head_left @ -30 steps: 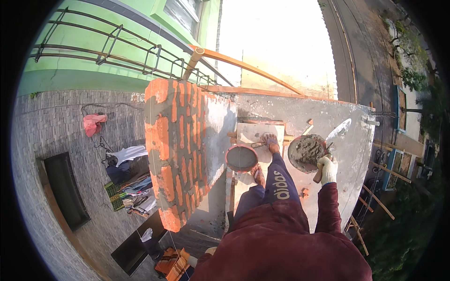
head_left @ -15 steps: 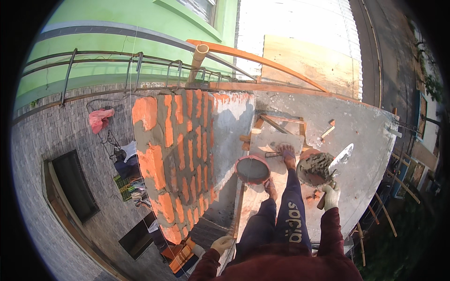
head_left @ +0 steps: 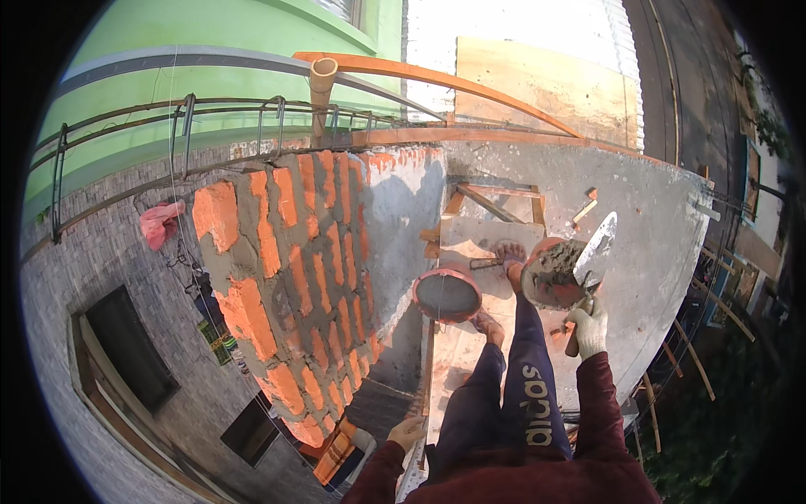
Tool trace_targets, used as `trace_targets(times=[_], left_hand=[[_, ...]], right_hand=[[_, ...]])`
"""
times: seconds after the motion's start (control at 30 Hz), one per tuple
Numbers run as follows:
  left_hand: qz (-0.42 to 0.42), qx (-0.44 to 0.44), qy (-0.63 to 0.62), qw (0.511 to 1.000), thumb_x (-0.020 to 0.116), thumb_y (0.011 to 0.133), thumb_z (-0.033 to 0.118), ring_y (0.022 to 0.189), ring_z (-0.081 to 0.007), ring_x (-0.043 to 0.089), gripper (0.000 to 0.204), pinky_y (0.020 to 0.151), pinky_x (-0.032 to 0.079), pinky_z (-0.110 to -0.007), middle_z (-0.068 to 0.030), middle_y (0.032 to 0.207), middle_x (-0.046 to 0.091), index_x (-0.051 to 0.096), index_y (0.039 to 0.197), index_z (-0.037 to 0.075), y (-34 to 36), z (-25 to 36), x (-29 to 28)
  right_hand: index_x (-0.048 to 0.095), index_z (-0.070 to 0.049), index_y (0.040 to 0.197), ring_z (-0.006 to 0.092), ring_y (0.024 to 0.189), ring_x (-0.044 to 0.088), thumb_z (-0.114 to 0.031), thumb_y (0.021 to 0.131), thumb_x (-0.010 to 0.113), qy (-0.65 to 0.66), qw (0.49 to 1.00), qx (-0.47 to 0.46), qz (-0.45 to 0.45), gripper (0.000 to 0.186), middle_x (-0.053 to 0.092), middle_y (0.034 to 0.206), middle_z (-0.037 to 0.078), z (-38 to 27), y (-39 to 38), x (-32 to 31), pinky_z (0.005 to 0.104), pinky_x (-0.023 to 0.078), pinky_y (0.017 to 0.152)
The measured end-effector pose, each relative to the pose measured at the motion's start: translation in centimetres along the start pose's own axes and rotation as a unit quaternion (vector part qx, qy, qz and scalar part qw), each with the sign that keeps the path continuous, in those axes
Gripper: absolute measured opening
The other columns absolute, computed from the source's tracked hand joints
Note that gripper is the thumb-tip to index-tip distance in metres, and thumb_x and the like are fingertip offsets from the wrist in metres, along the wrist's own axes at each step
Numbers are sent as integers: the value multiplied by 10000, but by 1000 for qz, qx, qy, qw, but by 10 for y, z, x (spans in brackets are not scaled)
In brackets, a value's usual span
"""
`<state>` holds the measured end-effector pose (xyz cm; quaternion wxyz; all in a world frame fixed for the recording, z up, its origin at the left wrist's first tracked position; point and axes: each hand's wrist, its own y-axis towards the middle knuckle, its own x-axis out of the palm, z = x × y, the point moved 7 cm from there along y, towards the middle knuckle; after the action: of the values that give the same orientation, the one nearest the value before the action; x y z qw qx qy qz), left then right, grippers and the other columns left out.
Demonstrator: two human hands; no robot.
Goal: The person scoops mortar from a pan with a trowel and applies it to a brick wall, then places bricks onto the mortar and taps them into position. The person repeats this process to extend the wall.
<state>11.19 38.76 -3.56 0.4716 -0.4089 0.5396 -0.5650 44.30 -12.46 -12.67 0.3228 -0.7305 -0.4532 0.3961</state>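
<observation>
My right hand [head_left: 588,328], in a cream knitted glove, grips a trowel; its pale blade [head_left: 598,244] overlaps the right side of a bucket [head_left: 544,277] of lumpy grey mortar. A second round bucket [head_left: 447,296] holds smooth grey material beside my feet. My gloved left hand [head_left: 408,432] is low at the edge of the narrow board platform [head_left: 466,361], its fingers bent round something too small to make out. To the left stands a brick wall [head_left: 294,286] with rough grey mortar between its orange bricks.
Beyond the wall run steel rebar cages [head_left: 122,126], a bamboo post [head_left: 321,92] and an orange timber [head_left: 504,97]. A string line hangs along the wall. Wood offcuts [head_left: 586,210] lie on the concrete slab [head_left: 638,319]. Past its edges are drops to a paved wall and a street.
My head view has shifted, showing more of the rebar. My left hand has come into view at the platform's edge since a second ago. My right hand stays with the trowel at the mortar bucket.
</observation>
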Motion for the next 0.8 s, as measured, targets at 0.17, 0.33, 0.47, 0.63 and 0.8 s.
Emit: trace_targets(times=[0.17, 0.33, 0.47, 0.63, 0.8], left_hand=[[-1, -2, -25, 1000, 740, 934, 175, 917, -138, 677, 426, 833, 543, -296, -85, 1096, 719, 664, 1316, 2, 48, 62, 42], [4, 50, -117, 992, 727, 951, 179, 969, -160, 674, 497, 889, 539, -308, -106, 1058, 712, 598, 1369, -57, 98, 109, 76], [20, 69, -120, 990, 728, 944, 135, 922, -117, 643, 472, 840, 522, -266, -42, 1027, 688, 609, 1371, -25, 108, 103, 89], [-6, 115, -94, 989, 783, 903, 199, 1106, -199, 642, 634, 987, 509, -340, -143, 1209, 665, 529, 1437, -31, 97, 117, 93], [2, 299, 42, 953, 884, 767, 425, 1517, -412, 307, 1190, 1239, 274, -444, -316, 1604, 321, 187, 1614, -40, 54, 207, 119]], right_hand=[[602, -22, 917, 124, 624, 511, -88, 721, 644, -72, 996, -41, -10, 211, 550, 741, 19, -4, 2, 7, 299, 444, 581], [592, -16, 875, 134, 657, 497, -109, 708, 648, -141, 987, -78, 15, 199, 540, 757, 22, 10, 11, -6, 317, 444, 615], [621, -23, 905, 131, 698, 509, -109, 718, 653, -140, 984, -105, 20, 209, 567, 783, 25, 14, 5, -2, 310, 447, 664], [625, -32, 858, 117, 686, 504, -110, 720, 652, -137, 979, -151, -5, 160, 569, 764, 3, -29, -47, 21, 292, 442, 651], [616, -14, 847, 114, 681, 534, -107, 681, 676, -198, 962, -176, -64, 200, 610, 750, 25, -58, -160, 23, 279, 469, 667]])
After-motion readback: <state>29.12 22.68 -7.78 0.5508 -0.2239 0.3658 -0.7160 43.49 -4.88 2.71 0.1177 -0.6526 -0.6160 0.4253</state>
